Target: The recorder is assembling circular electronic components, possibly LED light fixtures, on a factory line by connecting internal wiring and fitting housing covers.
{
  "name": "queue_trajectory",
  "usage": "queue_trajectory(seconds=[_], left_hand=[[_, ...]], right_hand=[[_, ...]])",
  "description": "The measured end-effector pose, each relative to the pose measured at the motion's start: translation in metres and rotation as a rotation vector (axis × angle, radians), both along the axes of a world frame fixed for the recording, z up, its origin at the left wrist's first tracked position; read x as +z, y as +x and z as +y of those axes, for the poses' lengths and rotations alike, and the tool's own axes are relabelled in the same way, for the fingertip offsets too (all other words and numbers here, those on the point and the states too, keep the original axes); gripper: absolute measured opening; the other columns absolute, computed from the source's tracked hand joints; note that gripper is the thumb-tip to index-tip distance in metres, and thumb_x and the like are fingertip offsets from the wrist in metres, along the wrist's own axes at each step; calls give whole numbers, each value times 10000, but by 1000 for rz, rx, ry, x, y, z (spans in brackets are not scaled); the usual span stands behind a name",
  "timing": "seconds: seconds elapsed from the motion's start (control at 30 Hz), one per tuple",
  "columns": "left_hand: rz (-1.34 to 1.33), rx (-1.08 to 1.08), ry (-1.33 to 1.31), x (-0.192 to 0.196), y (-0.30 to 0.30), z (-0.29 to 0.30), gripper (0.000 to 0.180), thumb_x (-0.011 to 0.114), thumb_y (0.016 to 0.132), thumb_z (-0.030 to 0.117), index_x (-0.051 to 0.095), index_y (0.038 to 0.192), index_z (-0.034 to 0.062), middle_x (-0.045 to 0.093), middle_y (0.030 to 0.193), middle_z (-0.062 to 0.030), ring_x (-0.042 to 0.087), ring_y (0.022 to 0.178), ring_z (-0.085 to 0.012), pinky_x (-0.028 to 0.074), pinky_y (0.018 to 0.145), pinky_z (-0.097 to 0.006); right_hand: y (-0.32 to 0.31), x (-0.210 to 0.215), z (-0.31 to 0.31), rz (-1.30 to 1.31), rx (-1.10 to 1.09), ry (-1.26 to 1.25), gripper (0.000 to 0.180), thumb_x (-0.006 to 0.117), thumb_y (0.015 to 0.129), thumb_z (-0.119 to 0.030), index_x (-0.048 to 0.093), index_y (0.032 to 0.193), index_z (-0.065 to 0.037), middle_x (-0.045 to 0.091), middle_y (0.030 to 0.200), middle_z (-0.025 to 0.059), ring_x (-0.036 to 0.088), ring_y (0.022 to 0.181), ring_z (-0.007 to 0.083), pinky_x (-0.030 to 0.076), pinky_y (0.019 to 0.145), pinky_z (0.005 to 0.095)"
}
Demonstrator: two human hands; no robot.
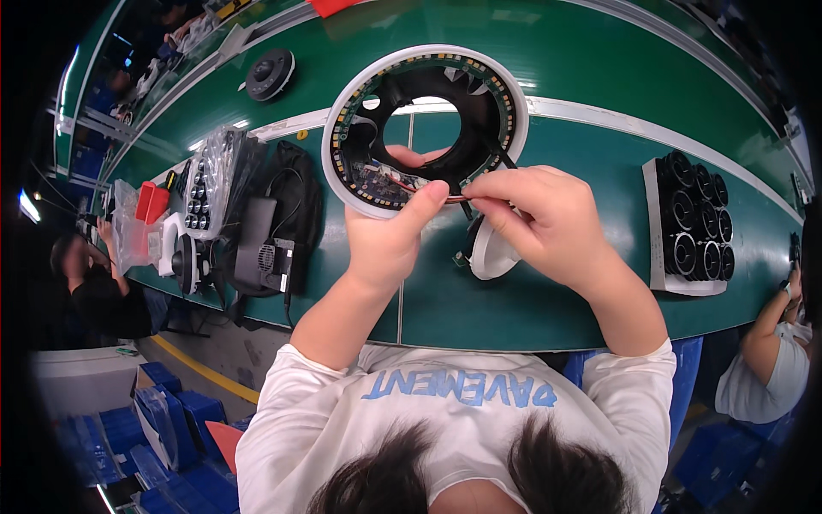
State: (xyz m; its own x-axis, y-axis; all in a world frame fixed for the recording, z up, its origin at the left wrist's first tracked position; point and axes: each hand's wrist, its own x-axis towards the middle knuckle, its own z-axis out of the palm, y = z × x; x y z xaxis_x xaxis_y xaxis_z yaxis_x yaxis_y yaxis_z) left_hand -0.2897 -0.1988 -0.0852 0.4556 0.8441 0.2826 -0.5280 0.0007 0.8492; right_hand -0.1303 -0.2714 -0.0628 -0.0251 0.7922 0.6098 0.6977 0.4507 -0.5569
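A round white-rimmed housing (330, 128) is raised over the green bench, tilted so its black inside and large central opening face up. A ring of small LEDs lines its rim, and a circuit board (375, 180) with thin red and dark wires sits inside. My left hand (385, 240) grips the housing's near edge, thumb on the rim and fingertips showing through the opening. Fingers of my right hand (548, 214) pinch a thin reddish-brown wire (455, 199) at the near right rim. Below that hand is a white disc-shaped part (494, 250), partly hidden, with a dark cable beside it.
At right, a white tray (658, 257) holds several black round parts. A black domed device (271, 74) sits far left. Nearer left are a black bag (295, 184), a power adapter (257, 231), plastic-wrapped parts (218, 171) and a red bin (152, 203). Other people sit at both sides.
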Motion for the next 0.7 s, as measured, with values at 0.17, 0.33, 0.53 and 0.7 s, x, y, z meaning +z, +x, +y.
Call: queue_trajectory(seconds=[0.17, 0.33, 0.53, 0.7], left_hand=[[46, 54, 85, -3, -1, -2, 338, 654, 757, -37, 475, 1043, -4, 595, 1021, -134, 578, 870, -130, 492, 770, -269], [44, 84, -54, -2, 3, -9, 355, 650, 743, -73, 481, 1046, 2, 592, 1039, -135, 578, 870, -132, 483, 774, -261], [6, -30, -212, -13, -13, -14, 430, 602, 750, -96, 421, 1121, 24, 561, 1094, -165, 573, 966, -193, 440, 886, -323], [28, -17, -237, -23, -16, -8, 425, 605, 758, -66, 426, 1134, 18, 565, 1065, -145, 579, 954, -193, 448, 875, -310]], right_hand=[[-3, -1, -2, -249, -147, 38, 90, 647, 727, -151, 612, 809, -165, 539, 579, 12, 552, 545, 195, 422, 473, 319], [-7, -7, -4, -346, -263, 102, 80, 636, 693, -169, 576, 743, -181, 512, 536, -13, 543, 509, 179, 397, 442, 316], [-7, -7, -4, -315, -223, 110, 87, 641, 662, -175, 569, 711, -179, 516, 533, -18, 549, 503, 163, 392, 448, 298], [-9, -9, -5, -357, -184, 46, 104, 643, 691, -186, 594, 783, -193, 536, 556, -29, 552, 519, 160, 389, 451, 297]])
